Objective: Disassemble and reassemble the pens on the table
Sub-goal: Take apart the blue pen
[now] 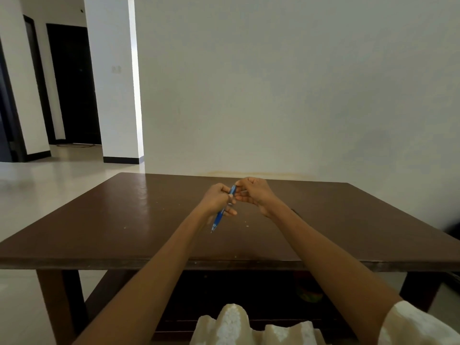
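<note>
Above the middle of the dark brown wooden counter (124, 220), both of the person's bare hands meet around a slim blue plastic pen (222, 212) held clear of the surface. The left hand (217, 200) has its grip wrapped round the middle of the barrel, fingers curled over it, with the pen slanting so that its writing tip points down and toward the person while its upper end rises away. The right hand (254, 194) has its grip closed as a pinch on that upper end, thumb and fingertips bunched at the cap or clicker; exactly which part they hold is too small to tell.

As to progress, the pen looks whole from tip to top: no refill, spring or separate barrel half shows in either hand, and none shows lying on the counter, whose visible surface carries only a few pale specks. No other pen can be seen from this angle, though the task speaks of several. So this reads either as the start of taking this pen apart, with the right hand about to twist or pull the top free, or as the last turn of closing it up again; the picture alone cannot settle which. Either way, the work seems to hinge on the joint under the right fingertips, and small inner parts would have to be kept from rolling off once they are out.
</note>
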A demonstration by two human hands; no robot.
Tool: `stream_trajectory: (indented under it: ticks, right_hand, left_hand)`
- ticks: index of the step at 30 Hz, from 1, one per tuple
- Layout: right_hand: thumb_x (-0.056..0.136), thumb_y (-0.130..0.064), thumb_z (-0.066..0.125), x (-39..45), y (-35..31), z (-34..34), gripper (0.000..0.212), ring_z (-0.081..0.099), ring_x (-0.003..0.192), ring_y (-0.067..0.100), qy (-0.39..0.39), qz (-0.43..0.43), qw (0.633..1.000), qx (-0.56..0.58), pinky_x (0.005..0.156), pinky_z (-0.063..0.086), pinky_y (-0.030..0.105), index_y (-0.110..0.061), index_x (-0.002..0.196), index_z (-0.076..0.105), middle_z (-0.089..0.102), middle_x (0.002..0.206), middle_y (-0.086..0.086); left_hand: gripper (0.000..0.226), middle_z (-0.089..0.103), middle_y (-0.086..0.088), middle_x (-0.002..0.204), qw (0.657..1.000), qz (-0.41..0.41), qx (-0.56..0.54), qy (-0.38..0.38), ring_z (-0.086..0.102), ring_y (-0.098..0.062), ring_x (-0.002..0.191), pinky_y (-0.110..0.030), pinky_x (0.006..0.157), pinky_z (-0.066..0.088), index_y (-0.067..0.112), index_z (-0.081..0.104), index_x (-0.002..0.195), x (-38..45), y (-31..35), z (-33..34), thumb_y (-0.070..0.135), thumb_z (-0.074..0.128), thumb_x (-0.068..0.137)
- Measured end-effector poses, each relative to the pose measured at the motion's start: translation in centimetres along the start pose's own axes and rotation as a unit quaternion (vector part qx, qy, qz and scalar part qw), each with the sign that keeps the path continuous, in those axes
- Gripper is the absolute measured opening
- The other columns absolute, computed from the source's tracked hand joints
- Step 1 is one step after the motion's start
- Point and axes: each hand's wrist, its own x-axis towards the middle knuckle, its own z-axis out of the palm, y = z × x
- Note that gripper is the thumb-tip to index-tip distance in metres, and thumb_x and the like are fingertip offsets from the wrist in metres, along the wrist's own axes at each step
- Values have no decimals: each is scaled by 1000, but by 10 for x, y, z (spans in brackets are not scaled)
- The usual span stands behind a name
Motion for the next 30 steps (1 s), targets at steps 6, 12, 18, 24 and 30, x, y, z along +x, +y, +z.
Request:
stream_trajectory:
  ticks: [6, 12, 18, 24, 30]
  right_hand:
    - [91, -11, 53, 14, 4, 4, 14, 66, 63, 16, -10, 2, 1000, 17, 60, 56, 22, -5, 82, 63, 68, 73, 6]
    - [94, -14, 52, 36, 18, -17, 15, 65, 70, 18, 29, 20, 999, -5, 65, 58, 24, -3, 91, 61, 66, 79, 8]
    - [89, -9, 58, 72, 61, -20, 12, 61, 77, 15, 55, -41, 963, -261, 73, 54, 28, -1, 92, 67, 66, 81, 8]
    - [89, -17, 61, 114, 102, -15, 15, 61, 92, 14, 40, -57, 920, -385, 84, 48, 29, -9, 98, 70, 69, 101, 6]
    - [89, -22, 60, 132, 113, -17, 16, 61, 97, 13, -11, -65, 894, -444, 87, 47, 30, -15, 100, 71, 70, 105, 2]
  left_hand:
    - [17, 62, -13, 89, 999, -36, -14, -13, 62, -20, 61, -25, 53, 56, -1, 49, 110, 11, 4, -10, 3, 42, 96]
    - [20, 60, -12, 89, 995, -84, -58, -6, 63, -22, 62, -25, 51, 56, -1, 48, 115, 19, -10, -11, 2, 40, 96]
    - [27, 59, -12, 91, 987, -99, -120, 46, 63, -24, 69, -27, 55, 56, -3, 44, 123, 39, -27, -12, 3, 36, 98]
    - [29, 58, -13, 101, 979, -102, -162, 68, 63, -25, 76, -32, 64, 54, 2, 42, 125, 66, -42, -22, 4, 34, 98]
    - [31, 57, -14, 106, 977, -113, -168, 71, 62, -25, 79, -35, 76, 53, 3, 41, 127, 79, -55, -22, 4, 32, 98]
